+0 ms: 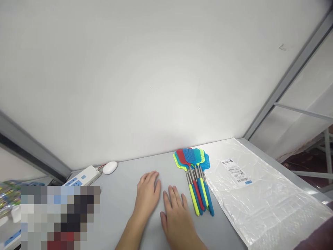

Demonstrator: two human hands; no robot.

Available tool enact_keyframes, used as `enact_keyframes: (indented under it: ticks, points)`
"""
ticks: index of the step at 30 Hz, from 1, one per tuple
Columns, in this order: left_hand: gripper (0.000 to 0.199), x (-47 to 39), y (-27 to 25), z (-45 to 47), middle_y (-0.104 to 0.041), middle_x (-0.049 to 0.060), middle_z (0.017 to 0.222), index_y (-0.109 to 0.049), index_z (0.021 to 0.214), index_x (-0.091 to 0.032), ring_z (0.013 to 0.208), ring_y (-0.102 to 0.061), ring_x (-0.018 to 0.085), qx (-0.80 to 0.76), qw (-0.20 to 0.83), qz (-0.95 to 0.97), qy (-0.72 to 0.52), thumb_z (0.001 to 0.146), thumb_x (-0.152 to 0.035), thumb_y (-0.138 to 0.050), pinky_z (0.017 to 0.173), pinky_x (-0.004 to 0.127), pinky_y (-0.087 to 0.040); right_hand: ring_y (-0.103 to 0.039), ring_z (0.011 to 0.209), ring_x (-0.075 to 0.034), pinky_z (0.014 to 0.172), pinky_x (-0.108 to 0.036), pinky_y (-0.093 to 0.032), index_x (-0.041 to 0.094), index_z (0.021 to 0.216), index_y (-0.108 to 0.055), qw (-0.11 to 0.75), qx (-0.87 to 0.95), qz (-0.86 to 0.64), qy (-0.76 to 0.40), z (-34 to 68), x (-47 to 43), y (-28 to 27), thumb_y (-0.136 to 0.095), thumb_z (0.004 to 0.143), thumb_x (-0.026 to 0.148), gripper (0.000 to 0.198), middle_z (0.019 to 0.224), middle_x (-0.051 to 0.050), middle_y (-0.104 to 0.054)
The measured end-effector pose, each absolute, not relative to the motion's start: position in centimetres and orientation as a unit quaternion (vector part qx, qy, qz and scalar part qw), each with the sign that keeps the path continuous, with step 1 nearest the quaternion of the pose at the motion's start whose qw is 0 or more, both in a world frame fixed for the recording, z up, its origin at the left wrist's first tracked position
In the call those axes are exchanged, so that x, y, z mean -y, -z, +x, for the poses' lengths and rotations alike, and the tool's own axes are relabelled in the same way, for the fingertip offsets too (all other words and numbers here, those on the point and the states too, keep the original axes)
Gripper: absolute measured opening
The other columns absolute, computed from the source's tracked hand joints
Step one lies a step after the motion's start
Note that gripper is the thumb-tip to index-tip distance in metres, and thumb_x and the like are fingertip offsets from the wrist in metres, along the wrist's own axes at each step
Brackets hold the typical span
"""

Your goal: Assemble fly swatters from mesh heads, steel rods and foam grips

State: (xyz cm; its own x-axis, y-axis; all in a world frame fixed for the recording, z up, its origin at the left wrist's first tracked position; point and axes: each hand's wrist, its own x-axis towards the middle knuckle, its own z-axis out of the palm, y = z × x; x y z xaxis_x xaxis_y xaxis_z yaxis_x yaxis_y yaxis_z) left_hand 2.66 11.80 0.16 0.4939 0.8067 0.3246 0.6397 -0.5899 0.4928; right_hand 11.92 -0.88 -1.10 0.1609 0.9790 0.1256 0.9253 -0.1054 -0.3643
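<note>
My left hand (pixel 148 189) lies palm down on the grey table (pixel 114 205), holding nothing, its fingers stretched toward the wall. Beside it and a little nearer to me, my right hand (pixel 177 215) also rests on the tabletop with its fingers spread. Just to the right of that hand is a pile of fly swatters (pixel 194 173). Their mesh heads are yellow-green, red, blue and teal and point toward the wall; metal shafts lead to coloured handles pointing toward me. Neither hand touches the swatters.
At right lies a large clear plastic bag (pixel 260 194) bearing a white printed label (pixel 235 172). A white power strip (pixel 84 176) and a white rounded object (pixel 110 168) sit at the left rear. A white wall (pixel 145 80) stands behind the table. Pixelation hides the lower left.
</note>
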Motion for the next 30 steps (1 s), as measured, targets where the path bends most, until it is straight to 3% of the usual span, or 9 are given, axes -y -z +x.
enact_keyframes:
  ticks: [3,8,14,23,30]
  points:
    - [0.046,-11.6,0.3,2.0,-0.039,0.005,0.15,-0.05,0.137,-0.024,0.139,-0.03,0.03,-0.435,0.11,0.879,-0.164,0.096,-0.037,-0.034,0.112,0.052,-0.023,-0.017,0.145,-0.029,0.114,-0.056,-0.017,0.023,0.15,-0.029,0.162,0.654,-0.733,-0.095,12.1,0.8,1.3,-0.03,0.098,0.046,0.057,0.158,-0.008,-0.019]
    - [0.052,-10.3,0.2,0.5,-0.022,0.0,0.158,-0.033,0.148,-0.03,0.145,-0.017,0.026,-0.428,0.082,0.897,-0.077,0.098,-0.043,-0.024,0.115,0.053,-0.014,-0.008,0.146,-0.025,0.116,-0.053,-0.009,0.025,0.152,-0.023,0.158,0.654,-0.732,-0.109,12.3,0.9,1.1,-0.019,0.098,0.052,0.06,0.159,-0.005,-0.013]
    - [0.057,-8.8,0.2,-2.8,-0.021,0.0,0.158,-0.03,0.148,-0.032,0.146,-0.015,0.027,-0.458,0.048,0.885,-0.065,0.096,-0.053,-0.023,0.114,0.053,-0.014,-0.004,0.147,-0.022,0.117,-0.049,-0.004,0.024,0.152,-0.024,0.164,0.651,-0.734,-0.102,12.0,1.0,1.6,-0.018,0.098,0.048,0.059,0.159,-0.005,-0.012]
    - [0.059,-6.8,0.4,-3.5,-0.023,0.004,0.157,-0.033,0.148,-0.027,0.145,-0.016,0.03,-0.52,0.03,0.851,-0.061,0.095,-0.051,-0.024,0.112,0.057,-0.013,-0.007,0.146,-0.024,0.115,-0.053,-0.004,0.023,0.152,-0.023,0.151,0.641,-0.749,-0.079,11.4,0.9,1.3,-0.016,0.098,0.047,0.059,0.159,-0.006,-0.014]
    - [0.06,-6.7,0.5,-2.6,-0.019,0.006,0.158,-0.032,0.149,-0.027,0.145,-0.012,0.032,-0.505,0.028,0.861,-0.055,0.094,-0.052,-0.024,0.111,0.059,-0.011,-0.001,0.146,-0.027,0.114,-0.055,-0.001,0.022,0.152,-0.02,0.14,0.66,-0.734,-0.077,11.7,1.0,1.7,-0.013,0.098,0.05,0.062,0.159,-0.009,-0.009]
